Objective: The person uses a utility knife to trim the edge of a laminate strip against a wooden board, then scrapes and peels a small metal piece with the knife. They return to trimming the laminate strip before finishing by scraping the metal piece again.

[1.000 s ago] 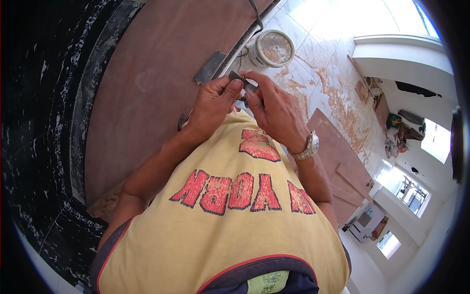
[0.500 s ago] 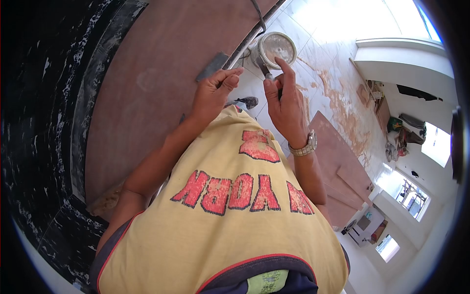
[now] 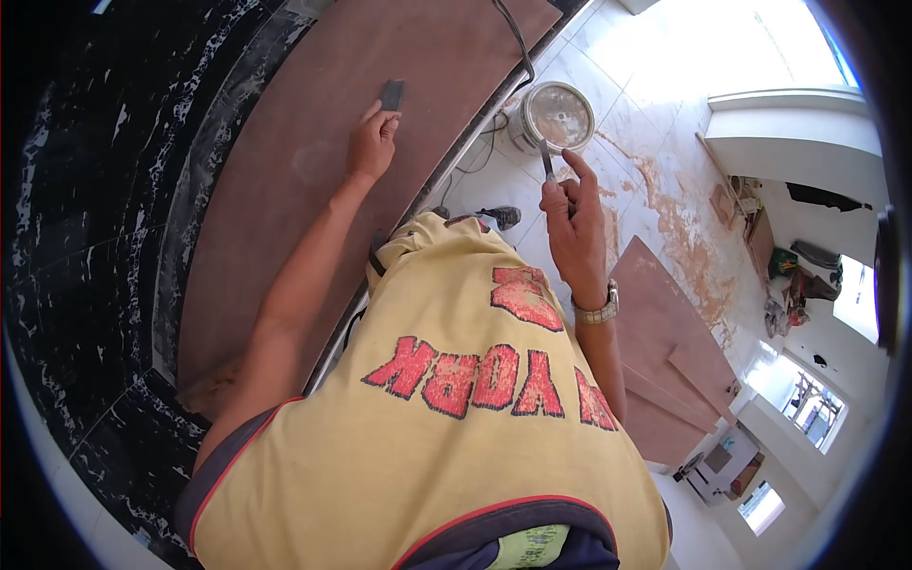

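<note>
My left hand is over the brown board, its fingers pinched on the end of a small dark grey block. To the right, my right hand grips a narrow dark tool between thumb and fingers, with the index finger stretched forward. The tool's tip is near the rim of a round bucket with pale brown residue on top. Whether the tip touches the rim I cannot tell.
Black veined stone borders the board on the left. A cable hangs over the board's edge. Brown boards lie at the right, by a tiled floor with brown smears. A shoe shows below the bucket.
My left hand has moved up and left over the board and now holds the grey block, which lay near the board's edge before. My right hand has shifted slightly right and down with the tool.
</note>
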`<state>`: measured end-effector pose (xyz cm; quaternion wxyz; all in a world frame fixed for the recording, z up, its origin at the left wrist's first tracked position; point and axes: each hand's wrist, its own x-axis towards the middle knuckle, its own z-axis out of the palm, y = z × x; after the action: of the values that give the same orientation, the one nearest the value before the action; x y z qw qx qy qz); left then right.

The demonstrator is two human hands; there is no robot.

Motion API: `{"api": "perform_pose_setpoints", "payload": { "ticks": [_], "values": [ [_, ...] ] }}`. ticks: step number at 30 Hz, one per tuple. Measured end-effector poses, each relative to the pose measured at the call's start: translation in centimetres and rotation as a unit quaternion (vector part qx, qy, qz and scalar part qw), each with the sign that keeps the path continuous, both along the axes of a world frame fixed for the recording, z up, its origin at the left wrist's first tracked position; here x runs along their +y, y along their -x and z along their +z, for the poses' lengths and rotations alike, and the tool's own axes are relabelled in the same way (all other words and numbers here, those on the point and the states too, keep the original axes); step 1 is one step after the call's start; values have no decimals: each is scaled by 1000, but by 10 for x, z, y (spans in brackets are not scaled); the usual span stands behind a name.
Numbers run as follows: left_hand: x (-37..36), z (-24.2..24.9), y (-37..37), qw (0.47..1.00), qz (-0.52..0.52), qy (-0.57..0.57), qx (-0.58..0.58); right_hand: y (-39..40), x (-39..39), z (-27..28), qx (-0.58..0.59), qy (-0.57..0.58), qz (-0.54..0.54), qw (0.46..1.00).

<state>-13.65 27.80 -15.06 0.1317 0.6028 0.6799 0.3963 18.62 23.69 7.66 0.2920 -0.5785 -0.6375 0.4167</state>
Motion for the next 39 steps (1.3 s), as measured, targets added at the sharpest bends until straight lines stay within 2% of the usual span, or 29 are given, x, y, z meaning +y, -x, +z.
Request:
{"api": "perform_pose_setpoints", "payload": {
  "ticks": [1, 2, 3, 6, 9, 12, 18, 21, 24, 27, 33, 39],
  "values": [
    [3, 17, -1, 983, 21, 55, -175, 0, -2, -4, 9, -5, 3, 1000],
    [6, 35, -1, 932, 41, 111, -344, -1, -4, -6, 18, -9, 5, 1000],
    [6, 61, -2, 848, 59, 163, -500, 1, -5, -7, 16, -18, 10, 1000],
    [-10, 154, -42, 711, 12, 205, -673, 8, -4, -5, 8, -34, 27, 999],
    [-32, 192, -63, 685, -90, 225, -687, 21, -1, 23, -19, -43, 50, 998],
    [-51, 223, -83, 655, -148, 218, -708, 28, 1, 45, 16, -52, 89, 995],
    [-66, 247, -95, 640, -185, 250, -702, 31, 3, 57, -55, -112, 157, 980],
    [-68, 257, -94, 609, -186, 261, -726, 30, 4, 59, -81, -122, 174, 974],
    [-72, 255, -94, 615, -220, 250, -714, 28, 5, 62, -99, -118, 186, 970],
    [-75, 253, -98, 606, -190, 244, -733, 28, 5, 64, -110, -111, 196, 968],
    [-75, 248, -104, 620, -182, 248, -722, 26, 4, 64, -123, -105, 206, 965],
    [-76, 246, -105, 678, -169, 267, -664, 28, 5, 68, -138, -113, 214, 961]
  ]
}}
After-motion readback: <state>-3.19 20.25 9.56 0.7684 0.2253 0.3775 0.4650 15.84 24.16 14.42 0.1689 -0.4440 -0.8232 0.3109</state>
